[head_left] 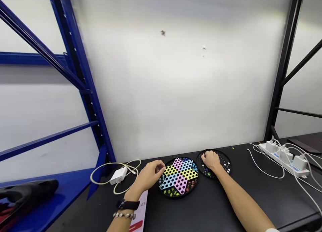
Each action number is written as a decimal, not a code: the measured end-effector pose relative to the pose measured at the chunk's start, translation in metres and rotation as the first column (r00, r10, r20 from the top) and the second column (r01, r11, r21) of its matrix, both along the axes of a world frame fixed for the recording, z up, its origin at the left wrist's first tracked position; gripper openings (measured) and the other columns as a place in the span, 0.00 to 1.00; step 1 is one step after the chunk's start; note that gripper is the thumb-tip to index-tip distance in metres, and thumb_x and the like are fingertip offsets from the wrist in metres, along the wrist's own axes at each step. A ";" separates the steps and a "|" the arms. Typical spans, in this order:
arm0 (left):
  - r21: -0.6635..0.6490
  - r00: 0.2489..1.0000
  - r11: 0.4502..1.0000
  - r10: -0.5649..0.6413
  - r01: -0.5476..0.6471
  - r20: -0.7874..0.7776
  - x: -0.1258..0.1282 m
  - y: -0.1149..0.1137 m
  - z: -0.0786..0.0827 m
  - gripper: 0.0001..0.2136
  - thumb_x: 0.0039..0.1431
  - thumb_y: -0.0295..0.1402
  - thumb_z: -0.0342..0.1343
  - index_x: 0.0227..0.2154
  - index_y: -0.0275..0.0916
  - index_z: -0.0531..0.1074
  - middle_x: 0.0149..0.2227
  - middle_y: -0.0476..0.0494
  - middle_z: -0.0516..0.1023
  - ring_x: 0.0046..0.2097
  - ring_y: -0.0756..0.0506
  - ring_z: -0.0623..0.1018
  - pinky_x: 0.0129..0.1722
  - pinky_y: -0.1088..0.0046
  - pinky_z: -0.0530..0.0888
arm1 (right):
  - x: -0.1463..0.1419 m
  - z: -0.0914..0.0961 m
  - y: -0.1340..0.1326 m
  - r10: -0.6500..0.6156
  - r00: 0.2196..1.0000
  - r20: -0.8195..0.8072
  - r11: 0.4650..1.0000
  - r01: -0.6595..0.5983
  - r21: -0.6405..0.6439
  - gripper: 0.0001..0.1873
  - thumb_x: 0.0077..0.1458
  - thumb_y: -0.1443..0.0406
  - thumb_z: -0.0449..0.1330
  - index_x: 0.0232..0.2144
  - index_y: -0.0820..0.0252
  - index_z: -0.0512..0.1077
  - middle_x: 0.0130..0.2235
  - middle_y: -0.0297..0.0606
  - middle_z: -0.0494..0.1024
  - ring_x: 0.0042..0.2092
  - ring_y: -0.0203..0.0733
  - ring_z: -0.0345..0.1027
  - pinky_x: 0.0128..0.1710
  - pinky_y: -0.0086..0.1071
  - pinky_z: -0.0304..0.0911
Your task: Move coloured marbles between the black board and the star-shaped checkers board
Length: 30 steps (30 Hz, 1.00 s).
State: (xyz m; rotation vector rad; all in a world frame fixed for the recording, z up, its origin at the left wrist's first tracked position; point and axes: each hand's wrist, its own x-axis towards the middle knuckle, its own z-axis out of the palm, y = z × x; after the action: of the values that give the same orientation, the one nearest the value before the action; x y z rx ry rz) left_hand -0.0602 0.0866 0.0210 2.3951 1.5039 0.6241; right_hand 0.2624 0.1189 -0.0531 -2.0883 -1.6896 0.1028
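A round Chinese checkers board (179, 173) with a pink, blue and yellow star lies on the black table, with coloured marbles around the star in its outer compartments. My left hand (151, 174) is at the board's left edge, fingers curved, with a gap between thumb and forefinger and nothing visible in it. To the right is a round black tray (224, 155) with white, green and dark pieces in it. My right hand (210, 159) reaches down over this tray, its fingers bunched together. What they hold, if anything, is hidden.
A white power adapter (118, 175) with a looped cable lies on the left. At the right is a power strip (284, 160) with plugs and loose cables. A white and red printed sheet (141, 208) sits under my left forearm. Blue shelf posts (88, 77) stand at left.
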 end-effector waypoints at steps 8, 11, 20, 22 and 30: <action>0.002 1.000 1.000 -0.009 0.009 -0.003 0.000 0.002 0.000 0.12 0.58 0.42 0.49 0.32 0.43 0.75 0.34 0.47 0.79 0.35 0.44 0.77 0.36 0.71 0.70 | 0.037 0.018 0.012 -0.023 0.318 -0.948 0.984 0.174 0.035 0.18 0.60 0.62 0.43 0.19 0.53 0.46 0.16 0.24 0.47 0.18 0.32 0.45 0.17 0.24 0.47; -0.004 1.000 1.000 -0.016 0.016 -0.002 -0.001 0.003 -0.002 0.12 0.58 0.42 0.49 0.32 0.43 0.75 0.34 0.47 0.79 0.35 0.45 0.77 0.36 0.71 0.70 | 0.051 0.019 0.010 -0.018 0.277 -0.961 0.996 0.089 0.007 0.16 0.60 0.65 0.37 0.20 0.54 0.45 0.17 0.24 0.47 0.17 0.30 0.44 0.16 0.22 0.46; 0.014 1.000 1.000 -0.016 0.016 0.002 0.001 0.002 -0.001 0.12 0.58 0.42 0.49 0.31 0.43 0.75 0.33 0.48 0.79 0.34 0.45 0.76 0.35 0.72 0.70 | 0.030 0.020 -0.001 0.073 0.605 -0.793 0.962 -0.253 -0.104 0.16 0.59 0.62 0.47 0.20 0.58 0.60 0.17 0.27 0.57 0.16 0.30 0.45 0.17 0.25 0.45; 0.019 1.000 1.000 -0.014 0.014 0.009 0.000 0.002 0.000 0.12 0.58 0.42 0.49 0.31 0.43 0.75 0.33 0.48 0.79 0.33 0.45 0.76 0.35 0.72 0.69 | 0.024 0.023 -0.009 0.120 0.723 -0.681 0.950 -0.283 -0.134 0.15 0.57 0.63 0.53 0.19 0.59 0.63 0.17 0.30 0.61 0.18 0.31 0.52 0.21 0.26 0.50; 0.002 1.000 1.000 0.001 -0.001 0.022 -0.001 0.000 -0.001 0.13 0.57 0.44 0.49 0.32 0.42 0.75 0.34 0.47 0.79 0.34 0.44 0.77 0.36 0.71 0.70 | -0.019 0.014 -0.067 0.253 0.961 0.107 0.962 -0.239 -0.134 0.15 0.63 0.65 0.47 0.37 0.64 0.74 0.40 0.53 0.78 0.43 0.53 0.74 0.41 0.39 0.62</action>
State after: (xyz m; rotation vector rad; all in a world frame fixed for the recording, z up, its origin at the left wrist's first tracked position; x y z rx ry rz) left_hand -0.0610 0.0869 0.0203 2.3813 1.4965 0.6502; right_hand 0.2433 0.0520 -0.0395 -1.9931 -2.0610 0.1593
